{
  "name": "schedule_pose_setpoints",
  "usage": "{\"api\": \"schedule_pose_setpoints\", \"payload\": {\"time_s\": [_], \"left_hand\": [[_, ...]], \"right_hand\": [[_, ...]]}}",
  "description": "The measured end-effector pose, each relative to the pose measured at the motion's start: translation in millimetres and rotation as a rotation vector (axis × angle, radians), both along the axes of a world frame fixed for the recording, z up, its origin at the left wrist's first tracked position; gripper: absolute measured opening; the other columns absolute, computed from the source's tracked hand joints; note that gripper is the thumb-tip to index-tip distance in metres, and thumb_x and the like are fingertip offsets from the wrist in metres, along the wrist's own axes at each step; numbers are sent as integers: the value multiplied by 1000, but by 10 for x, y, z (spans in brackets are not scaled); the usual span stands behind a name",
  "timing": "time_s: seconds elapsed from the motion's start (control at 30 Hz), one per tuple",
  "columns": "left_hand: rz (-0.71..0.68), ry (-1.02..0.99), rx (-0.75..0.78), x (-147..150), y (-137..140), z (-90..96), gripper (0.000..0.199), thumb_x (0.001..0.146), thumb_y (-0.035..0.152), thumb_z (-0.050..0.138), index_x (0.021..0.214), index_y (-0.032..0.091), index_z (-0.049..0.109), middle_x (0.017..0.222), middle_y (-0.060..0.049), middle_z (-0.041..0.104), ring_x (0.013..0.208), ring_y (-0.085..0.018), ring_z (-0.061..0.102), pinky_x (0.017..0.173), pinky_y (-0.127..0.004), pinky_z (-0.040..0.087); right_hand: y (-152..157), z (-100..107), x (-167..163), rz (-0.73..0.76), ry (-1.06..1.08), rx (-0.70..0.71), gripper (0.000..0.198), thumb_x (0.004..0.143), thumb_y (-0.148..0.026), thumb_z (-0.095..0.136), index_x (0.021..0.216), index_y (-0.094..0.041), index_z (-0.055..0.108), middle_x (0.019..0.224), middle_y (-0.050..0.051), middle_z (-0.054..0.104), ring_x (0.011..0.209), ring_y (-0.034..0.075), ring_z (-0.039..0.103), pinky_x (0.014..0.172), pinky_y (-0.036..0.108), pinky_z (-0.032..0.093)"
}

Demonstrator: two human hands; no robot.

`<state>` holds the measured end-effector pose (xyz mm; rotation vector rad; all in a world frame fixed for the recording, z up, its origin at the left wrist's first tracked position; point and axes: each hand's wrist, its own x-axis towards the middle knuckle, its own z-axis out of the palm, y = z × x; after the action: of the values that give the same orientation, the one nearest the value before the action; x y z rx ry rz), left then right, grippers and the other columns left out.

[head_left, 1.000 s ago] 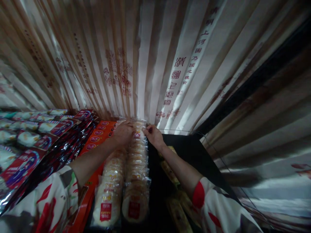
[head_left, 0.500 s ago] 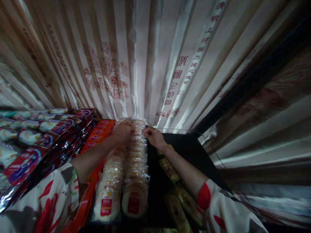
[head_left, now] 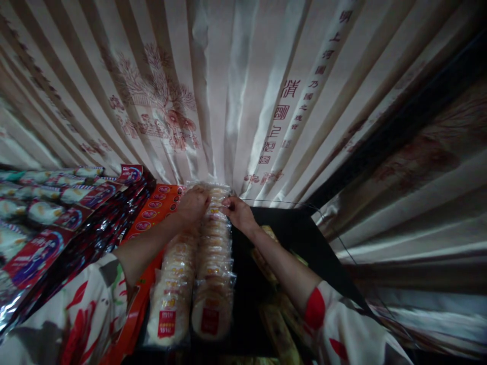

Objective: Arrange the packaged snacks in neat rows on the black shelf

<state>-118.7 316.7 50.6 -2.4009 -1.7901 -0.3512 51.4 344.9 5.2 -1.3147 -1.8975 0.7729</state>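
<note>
Two overlapping rows of clear packets hold round, flat, pale crackers with red labels: a left row [head_left: 167, 317] and a right row [head_left: 210, 314]. Both hands are at the far end of the right row. My left hand [head_left: 193, 205] is closed, its curled fingers at the left edge of a cracker packet [head_left: 217, 195]. On the opposite edge, my right hand [head_left: 238, 213] pinches the clear wrapper between thumb and fingers. The left fingertips are partly hidden, and my left forearm covers part of the left row.
Left of the rows lies an orange printed package [head_left: 152, 213], then stacks of red and purple snack packs [head_left: 57, 238]. Yellowish long packets [head_left: 279, 329] lie on the black surface [head_left: 292, 233] under my right forearm. A pleated, printed curtain [head_left: 236, 101] hangs close behind, with a thin wire [head_left: 338, 241] at right.
The camera view has shifted slightly. Both hands stay at the far end of the right row, with the right fingers moved a little along the packet edge.
</note>
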Motion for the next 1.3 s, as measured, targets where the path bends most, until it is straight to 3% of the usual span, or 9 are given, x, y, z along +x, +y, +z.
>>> {"api": "schedule_pose_setpoints", "payload": {"time_s": [0.2,0.37,0.53,0.7,0.83,1.0,1.2,1.3], "left_hand": [[-81,-4,134,-26,-86,-3,20,86,21,43,83,15,62,90,-8,61,94,-20,50,83,-32,41],[-254,27,18,-74,-200,32,16,82,25,52,82,20,67,86,-5,63,97,-22,48,87,-37,37],[-212,17,-27,-80,-245,46,17,81,25,53,80,22,70,88,-5,64,99,-23,47,86,-40,34],[-211,21,-47,-57,-279,62,20,81,27,51,76,21,69,91,-5,64,99,-23,47,86,-39,34],[-202,4,-42,-43,-287,54,19,81,24,51,74,21,69,88,-5,64,98,-22,47,86,-37,35],[-184,-1,-53,-21,-300,74,19,80,21,51,74,20,69,86,-6,65,96,-22,49,86,-37,36],[-167,-42,-21,-61,-267,-1,18,80,18,51,83,20,69,92,-6,65,102,-21,49,91,-37,38],[-143,-71,21,-109,-230,-80,21,79,16,49,89,20,67,94,-5,65,101,-20,50,91,-36,39]], "right_hand": [[20,-27,-2,48,30,49,5,68,-18,58,67,-20,53,65,-3,52,61,11,49,63,23,40],[16,-18,-23,36,23,55,6,69,-19,58,66,-19,53,64,-4,52,60,10,49,62,22,39],[-37,29,-35,-49,-47,70,6,71,-23,58,72,-19,54,69,-2,55,63,12,52,62,23,40],[-213,145,51,-226,-242,68,25,75,-45,59,81,-22,55,74,1,59,65,16,55,58,26,38],[-290,156,128,-95,-287,-78,18,73,-41,63,70,-24,61,66,-2,61,60,14,56,55,24,36],[-231,123,121,44,-213,-121,3,68,-27,67,69,-25,66,65,-4,63,59,12,57,55,22,39],[-251,152,64,49,-237,113,9,75,-18,55,70,-22,61,73,0,61,67,13,55,62,23,40],[-318,176,35,6,-227,119,10,78,-18,51,73,-22,58,72,-1,60,66,13,54,63,22,39]]}}
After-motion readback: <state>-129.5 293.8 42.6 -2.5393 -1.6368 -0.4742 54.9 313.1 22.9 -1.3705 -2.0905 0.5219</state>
